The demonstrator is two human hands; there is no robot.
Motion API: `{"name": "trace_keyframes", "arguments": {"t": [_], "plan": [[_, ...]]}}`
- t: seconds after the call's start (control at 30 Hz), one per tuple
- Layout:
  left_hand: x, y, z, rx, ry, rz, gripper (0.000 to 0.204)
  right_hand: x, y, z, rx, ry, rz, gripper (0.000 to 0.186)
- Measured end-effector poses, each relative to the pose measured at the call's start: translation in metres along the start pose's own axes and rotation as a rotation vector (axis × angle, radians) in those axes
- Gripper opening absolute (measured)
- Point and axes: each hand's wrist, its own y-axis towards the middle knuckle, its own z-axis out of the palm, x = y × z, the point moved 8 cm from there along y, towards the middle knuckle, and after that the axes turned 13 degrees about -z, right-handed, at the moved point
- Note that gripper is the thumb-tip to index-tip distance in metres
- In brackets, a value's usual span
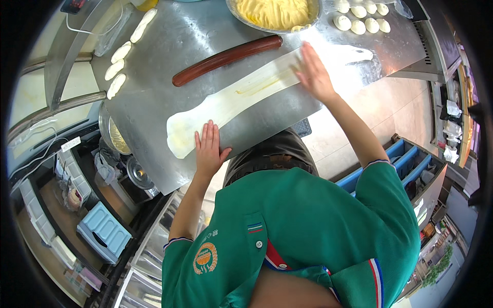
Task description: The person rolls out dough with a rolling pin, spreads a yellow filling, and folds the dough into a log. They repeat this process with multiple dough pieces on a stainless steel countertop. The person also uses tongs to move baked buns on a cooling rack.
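A long, thin strip of pale dough (241, 97) lies stretched slantwise across the metal table, with a yellowish smear along its middle. My left hand (209, 149) rests flat at its near left end, fingers extended over the dough's lower edge. Farther right, my right hand (314, 74) lies spread on the strip, slightly blurred. Neither hand grips anything. Just beyond the dough is a dark red-brown rolling pin (227, 60), untouched and roughly parallel to it. The strip's far right end is washed out by glare.
A large bowl (232, 11) of yellow creamy filling stands at the far edge. Several round dough balls (358, 25) sit at the far right, and several elongated dough pieces (114, 69) line the left side. The steel table (149, 128) ends just before my body.
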Motion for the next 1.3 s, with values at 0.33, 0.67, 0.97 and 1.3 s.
{"name": "trace_keyframes", "arguments": {"t": [0.33, 0.67, 0.97, 1.3], "plan": [[-0.001, -0.030, 0.001, 0.012, -0.064, 0.085, 0.056, 0.071, -0.007, 0.085, 0.394, -0.267, 0.288, 0.114], [-0.005, -0.081, -0.021, 0.037, -0.195, 0.276, 0.014, 0.159, 0.073, 0.097, 0.333, 0.261, -0.045, 0.082], [0.030, -0.089, -0.022, 0.030, -0.185, 0.048, 0.078, 0.053, 0.075, 0.022, -0.223, 0.152, 0.186, 0.048], [0.097, 0.003, -0.031, -0.047, -0.008, -0.303, 0.091, 0.293, 0.073, 0.173, 0.427, 0.369, -0.453, 0.096]]}}
